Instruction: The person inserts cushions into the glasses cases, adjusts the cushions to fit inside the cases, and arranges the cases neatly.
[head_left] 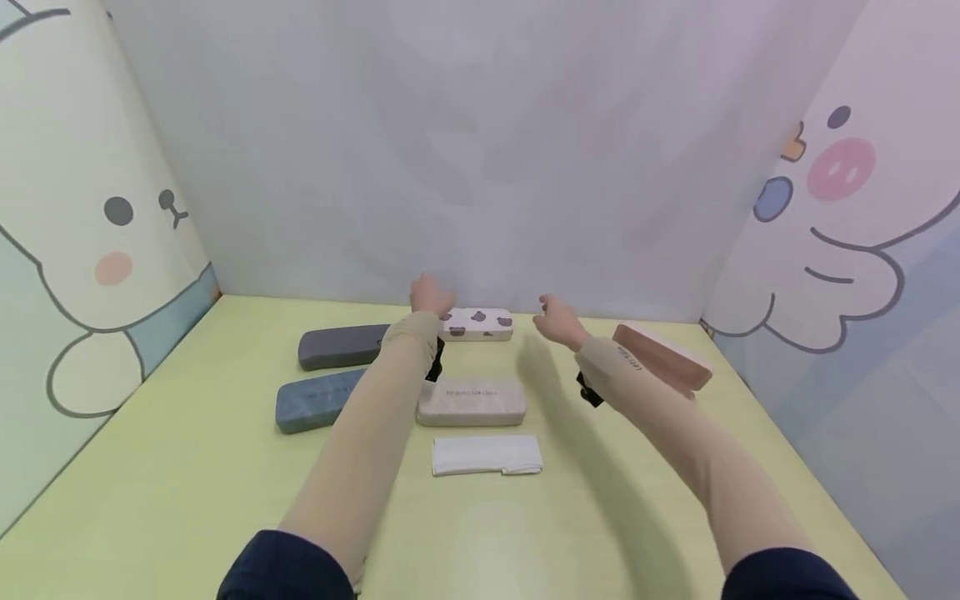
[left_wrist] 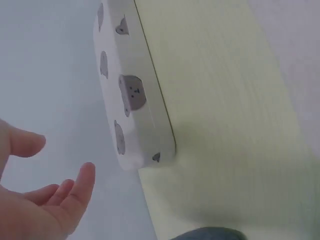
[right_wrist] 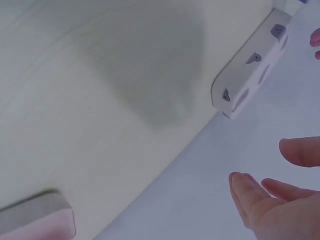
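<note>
A white glasses case (head_left: 480, 325) with a grey-brown bear-head print lies shut at the back of the table, close to the wall. Beside its left end my left hand (head_left: 431, 296) hovers with fingers and thumb apart, holding nothing; the left wrist view shows a gap between the fingertips and the case (left_wrist: 135, 95). My right hand (head_left: 558, 321) is held in the air off the case's right end. In the right wrist view, its thumb and fingers (right_wrist: 245, 192) are spread, and nothing lies between them.
Dark grey (head_left: 341, 346) and blue (head_left: 315, 402) glasses cases lie on the left. A pale case (head_left: 471, 404) with lettering sits mid-table, in front of it a folded white cloth (head_left: 486, 456). At the right is a pinkish-brown case (head_left: 660, 358). Walls surround the table's back and sides.
</note>
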